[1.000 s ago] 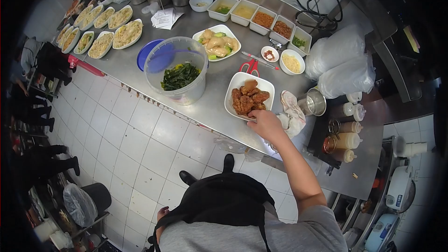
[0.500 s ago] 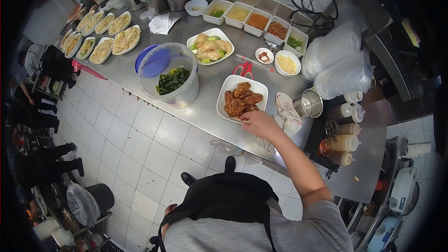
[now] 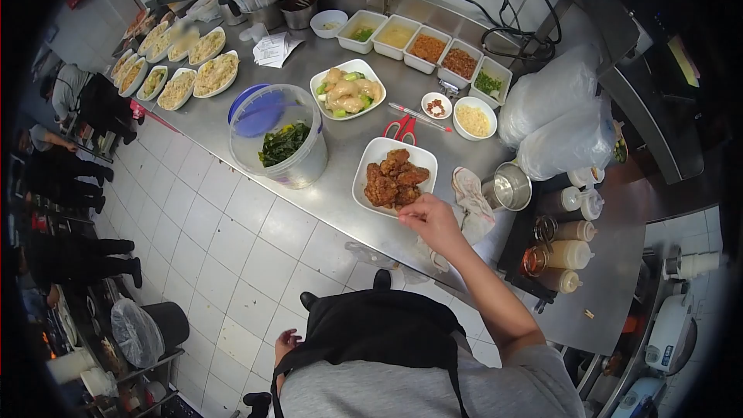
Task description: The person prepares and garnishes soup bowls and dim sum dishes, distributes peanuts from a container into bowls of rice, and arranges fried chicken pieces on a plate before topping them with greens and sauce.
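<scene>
My right hand [image 3: 430, 223] is at the near right corner of a square white dish [image 3: 359, 195], thumb and fingertips pinched together by its rim. Whether the fingertips grip the rim or something small, I cannot tell. Browned fried chicken pieces [image 3: 397, 178] are heaped in that dish. Low beside my apron hangs my left hand [image 3: 288, 339], its fingers somewhat apart and no object seen in it. Red-handled scissors [image 3: 401, 130] lie just behind the dish. A crumpled cloth [image 3: 472, 203] rests to its right, next to a metal pot [image 3: 511, 186].
A clear tub of dark leafy greens [image 3: 307, 159] stands left, near the counter's front edge. Behind are a dish of pale-sauced food [image 3: 348, 93], topping containers [image 3: 425, 48] and a small bowl [image 3: 474, 118]. Squeeze bottles [image 3: 570, 254] line the right; filled oval dishes [image 3: 216, 75] stand far left.
The view has shifted slightly. My right hand has drawn back a little from the chicken towards the dish's near right corner. More of my left hand shows now.
</scene>
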{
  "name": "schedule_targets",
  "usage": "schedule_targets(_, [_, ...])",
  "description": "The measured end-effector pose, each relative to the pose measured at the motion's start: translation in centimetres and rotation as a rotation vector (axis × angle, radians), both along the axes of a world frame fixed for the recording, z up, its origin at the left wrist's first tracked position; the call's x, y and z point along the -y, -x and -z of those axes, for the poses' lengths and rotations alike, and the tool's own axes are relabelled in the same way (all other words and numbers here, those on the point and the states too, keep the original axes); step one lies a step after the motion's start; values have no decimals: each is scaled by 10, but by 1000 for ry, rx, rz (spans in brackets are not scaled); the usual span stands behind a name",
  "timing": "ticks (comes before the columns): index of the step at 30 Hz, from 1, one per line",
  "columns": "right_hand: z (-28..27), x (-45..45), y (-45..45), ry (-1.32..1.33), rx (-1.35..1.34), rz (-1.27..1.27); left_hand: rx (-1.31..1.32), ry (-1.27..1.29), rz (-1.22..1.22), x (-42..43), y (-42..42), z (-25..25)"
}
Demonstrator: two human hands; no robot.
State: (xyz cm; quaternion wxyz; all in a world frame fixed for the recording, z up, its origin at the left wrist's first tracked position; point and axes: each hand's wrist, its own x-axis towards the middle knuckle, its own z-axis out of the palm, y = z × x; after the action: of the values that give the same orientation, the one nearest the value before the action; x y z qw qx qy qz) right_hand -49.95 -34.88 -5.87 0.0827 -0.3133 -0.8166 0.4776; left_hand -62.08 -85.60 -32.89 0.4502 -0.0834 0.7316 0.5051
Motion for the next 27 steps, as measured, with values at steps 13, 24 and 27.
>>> schedule_targets(13, [-189,60,-26,1133,-934,-819,-986,-445,588,-339,40,-249])
schedule_targets(24, [-190,-1,118,283,-220,-570,-837,-545,697,-323,118,-227])
schedule_targets(27, [-155,6,209,-293,-190,-792,-763,-546,665,-305,137,-227])
